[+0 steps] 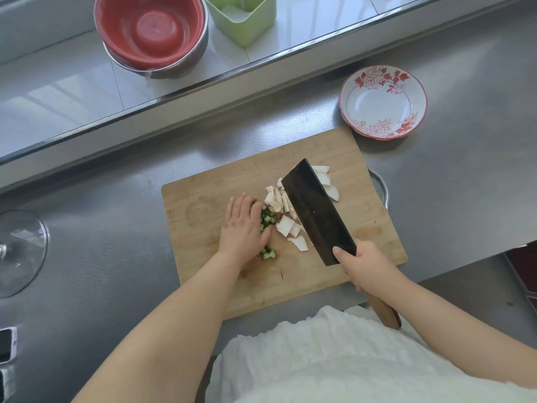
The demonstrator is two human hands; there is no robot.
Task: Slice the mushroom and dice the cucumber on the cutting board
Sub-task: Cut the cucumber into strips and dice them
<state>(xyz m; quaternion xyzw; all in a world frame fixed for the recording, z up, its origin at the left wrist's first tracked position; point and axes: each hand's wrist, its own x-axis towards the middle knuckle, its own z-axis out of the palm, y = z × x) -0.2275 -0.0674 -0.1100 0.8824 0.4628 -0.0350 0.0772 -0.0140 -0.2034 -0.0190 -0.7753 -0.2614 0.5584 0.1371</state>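
A wooden cutting board lies on the steel counter. White mushroom slices are piled at its middle, some hidden behind a dark cleaver. My right hand grips the cleaver's wooden handle, with the blade tilted over the slices. Diced cucumber lies left of the mushroom. My left hand rests flat on the board with straight fingers, pressed against the cucumber pieces and covering part of them.
A white bowl with red flowers stands beyond the board's far right corner. Red bowls in a steel bowl and a green container sit on the back ledge. A glass lid lies at the left.
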